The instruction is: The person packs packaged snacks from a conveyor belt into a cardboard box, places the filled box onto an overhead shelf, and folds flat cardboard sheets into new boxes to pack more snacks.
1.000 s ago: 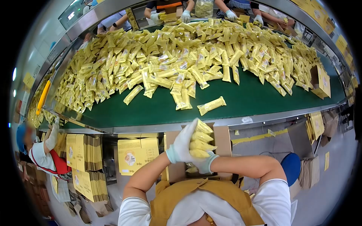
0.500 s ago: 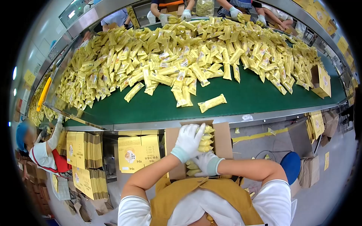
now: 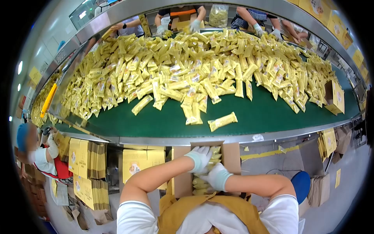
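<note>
An open cardboard box (image 3: 232,156) stands before me at the belt's near edge, its flaps spread out. Inside it are rows of yellow wrapped snack packets (image 3: 215,155). My left hand (image 3: 200,159), in a white glove, reaches into the far part of the box, its fingers bent around the packets at their left side. Nearer to me, my right hand (image 3: 216,176), gloved too, curls against the same packets from the right. Both sets of fingertips are partly hidden among the packets. More packets show below my hands, at the near end of the box.
A green conveyor belt (image 3: 156,126) carries a large heap of packets (image 3: 167,66); a single packet (image 3: 222,121) lies nearest me. Flattened cartons (image 3: 96,160) are stacked left, near a co-worker (image 3: 50,156). A blue stool (image 3: 300,181) stands right. Other workers' gloved hands (image 3: 194,26) are across the belt.
My left hand has shifted slightly, lower into the far part of the box. My right hand has moved a little up over the packets. The whole view has tilted, so the belt appears lower.
</note>
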Action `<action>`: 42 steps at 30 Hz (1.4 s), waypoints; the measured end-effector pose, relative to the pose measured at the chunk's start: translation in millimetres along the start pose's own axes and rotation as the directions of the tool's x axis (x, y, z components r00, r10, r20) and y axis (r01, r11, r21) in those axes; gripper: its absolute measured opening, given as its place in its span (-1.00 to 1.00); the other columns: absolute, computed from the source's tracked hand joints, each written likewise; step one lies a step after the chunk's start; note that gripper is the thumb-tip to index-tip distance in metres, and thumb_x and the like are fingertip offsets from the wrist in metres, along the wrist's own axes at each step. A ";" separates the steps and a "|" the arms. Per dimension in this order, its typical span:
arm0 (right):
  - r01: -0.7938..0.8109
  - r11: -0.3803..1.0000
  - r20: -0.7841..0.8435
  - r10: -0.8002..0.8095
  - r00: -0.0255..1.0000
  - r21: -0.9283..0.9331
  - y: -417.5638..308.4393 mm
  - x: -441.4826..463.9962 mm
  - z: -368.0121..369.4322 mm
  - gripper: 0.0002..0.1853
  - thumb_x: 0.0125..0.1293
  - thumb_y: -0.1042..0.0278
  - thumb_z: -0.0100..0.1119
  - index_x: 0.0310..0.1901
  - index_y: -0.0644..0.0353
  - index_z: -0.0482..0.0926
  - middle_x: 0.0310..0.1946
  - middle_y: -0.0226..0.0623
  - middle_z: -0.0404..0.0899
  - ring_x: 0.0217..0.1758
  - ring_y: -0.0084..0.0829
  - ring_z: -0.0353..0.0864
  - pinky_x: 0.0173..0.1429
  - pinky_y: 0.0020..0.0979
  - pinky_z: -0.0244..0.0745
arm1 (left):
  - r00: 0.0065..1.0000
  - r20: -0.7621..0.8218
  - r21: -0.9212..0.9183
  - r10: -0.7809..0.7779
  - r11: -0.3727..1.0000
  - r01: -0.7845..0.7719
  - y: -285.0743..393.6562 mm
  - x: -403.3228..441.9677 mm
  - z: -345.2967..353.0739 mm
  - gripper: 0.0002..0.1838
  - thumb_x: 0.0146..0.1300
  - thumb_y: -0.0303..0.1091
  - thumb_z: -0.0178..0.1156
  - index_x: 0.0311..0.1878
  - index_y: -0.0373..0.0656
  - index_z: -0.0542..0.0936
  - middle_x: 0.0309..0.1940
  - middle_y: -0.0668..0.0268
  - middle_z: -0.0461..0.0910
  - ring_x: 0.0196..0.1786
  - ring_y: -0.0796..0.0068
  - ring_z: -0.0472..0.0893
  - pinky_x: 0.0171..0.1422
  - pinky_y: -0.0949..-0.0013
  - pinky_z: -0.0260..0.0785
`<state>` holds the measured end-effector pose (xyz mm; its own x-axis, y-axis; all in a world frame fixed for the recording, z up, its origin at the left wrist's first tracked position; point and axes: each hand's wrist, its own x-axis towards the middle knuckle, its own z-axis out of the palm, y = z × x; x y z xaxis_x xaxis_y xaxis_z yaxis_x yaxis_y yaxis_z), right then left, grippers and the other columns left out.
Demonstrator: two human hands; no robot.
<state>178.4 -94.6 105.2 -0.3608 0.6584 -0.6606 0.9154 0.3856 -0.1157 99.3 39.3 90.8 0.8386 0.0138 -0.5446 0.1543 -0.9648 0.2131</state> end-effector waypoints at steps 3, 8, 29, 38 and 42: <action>0.224 0.805 -0.358 -0.015 0.934 0.549 75.3 -62.1 -44.4 -0.63 0.38 -0.06 0.15 -0.05 0.04 0.71 -0.24 -0.16 0.72 -0.16 -0.07 0.70 -0.03 -0.13 0.60 | 0.989 0.020 -0.407 0.148 0.905 -0.127 -30.4 -39.4 -67.9 -0.40 0.41 0.08 0.14 0.30 -0.18 0.56 0.24 -0.06 0.59 0.31 0.09 0.58 0.41 0.12 0.39; -0.062 0.893 -0.684 0.385 0.620 0.446 174.9 -50.7 -38.2 -0.48 0.13 0.28 0.30 0.19 0.05 0.55 0.12 -0.20 0.61 0.22 -0.12 0.56 0.30 -0.14 0.42 | 0.770 -0.427 -0.696 -0.474 0.716 0.056 -95.4 -22.5 -96.3 -0.35 0.28 0.03 0.31 0.32 -0.18 0.54 0.16 -0.02 0.61 0.25 0.03 0.57 0.40 0.17 0.39; -0.132 0.862 -0.606 0.445 0.659 0.489 223.3 99.6 -82.3 -0.25 0.20 -0.25 0.25 0.42 -0.22 0.40 0.08 -0.17 0.69 0.17 0.13 0.51 0.29 -0.03 0.37 | 0.782 -0.535 -0.431 -0.319 0.899 0.072 -171.6 44.7 -45.2 -0.01 -0.04 -0.12 0.46 0.47 -0.24 0.28 0.15 -0.10 0.57 0.17 -0.09 0.59 0.29 0.13 0.47; -0.111 0.938 -0.585 0.295 0.755 0.329 223.1 2.3 -5.3 -0.54 0.15 0.04 0.43 0.12 -0.23 0.65 0.12 -0.17 0.64 0.29 0.00 0.45 0.36 -0.09 0.34 | 0.525 -0.712 -0.424 -0.466 0.882 0.208 -166.1 7.8 26.8 -0.11 0.13 -0.05 0.46 0.48 -0.16 0.31 0.29 -0.02 0.49 0.31 -0.06 0.49 0.37 0.08 0.38; 0.003 0.850 -0.670 0.413 0.617 0.527 228.5 -22.2 6.3 -0.46 0.15 0.04 0.43 0.16 0.02 0.60 0.15 -0.08 0.58 0.26 0.01 0.50 0.35 -0.15 0.40 | 0.544 -0.547 -0.488 -0.636 0.771 0.410 -167.6 -9.3 30.9 -0.37 0.18 -0.10 0.43 0.30 -0.11 0.56 0.06 0.07 0.57 0.13 -0.03 0.57 0.23 0.07 0.47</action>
<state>396.7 -25.2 88.8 0.0358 0.9985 0.0422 0.8710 -0.0105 -0.4912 49.5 192.8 35.2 0.6440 0.7649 0.0119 0.7179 -0.6096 0.3362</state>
